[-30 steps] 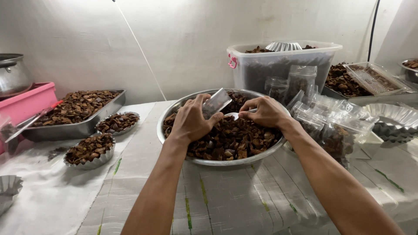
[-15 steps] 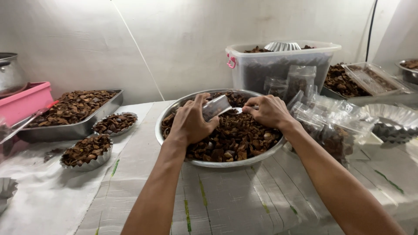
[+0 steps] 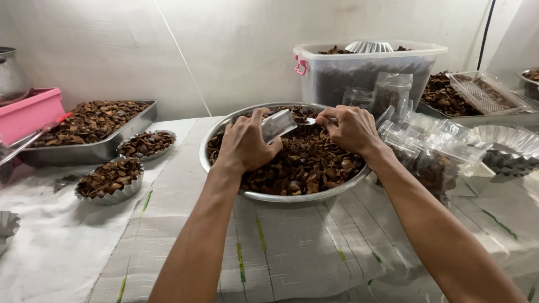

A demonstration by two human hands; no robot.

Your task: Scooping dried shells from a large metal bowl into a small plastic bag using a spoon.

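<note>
At table centre, the bowl (image 3: 224,168) holds brown chips. Left hand (image 3: 244,147) pinches a small clear bag (image 3: 279,123) over it; right hand (image 3: 351,128), fingers curled, grips a scoop handle (blade hidden). Judged step: filling; next needs a steady tip into the bag mouth.

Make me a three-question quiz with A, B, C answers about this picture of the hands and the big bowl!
1. Where is the big metal bowl?
A. on the floor
B. on the cloth-covered table, under both hands
C. inside the pink tub

2. What colour is the tub at far left?
A. pink
B. green
C. black

3. What is the left hand doing?
A. resting flat on the table
B. holding a small clear bag over the bowl
C. hanging empty

Answers: 1 B, the bowl sits on the striped cloth beneath the left hand and right hand. 2 A, its side is plainly pink. 3 B, its fingers grip the bag above the brown pieces.
</note>
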